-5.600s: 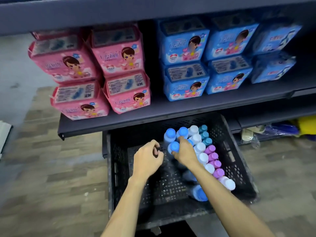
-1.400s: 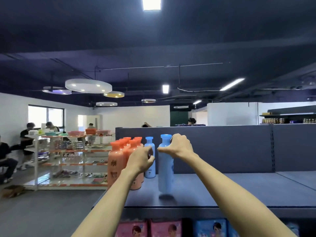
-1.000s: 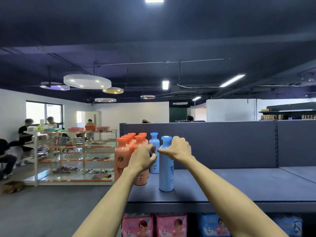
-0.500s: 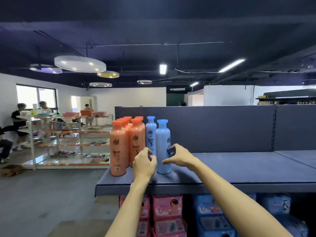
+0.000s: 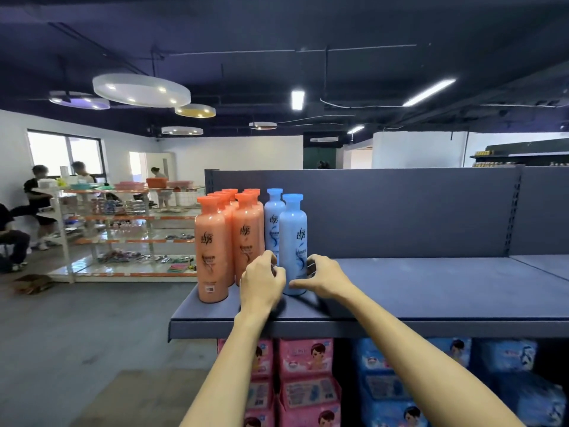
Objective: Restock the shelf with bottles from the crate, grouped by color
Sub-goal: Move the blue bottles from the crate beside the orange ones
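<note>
Dark grey shelf [image 5: 431, 288] top; orange bottles [image 5: 212, 248] clustered at left end; rear blue bottle [image 5: 273, 217] and front blue bottle [image 5: 292, 229] upright just right of them; right hand [image 5: 326, 278] curls round front blue bottle's base; left hand [image 5: 261, 283] curled at its left side, hold unclear

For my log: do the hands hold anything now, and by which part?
Right hand grips the front blue bottle low on its body. Whether the curled left hand holds anything cannot be told.
</note>
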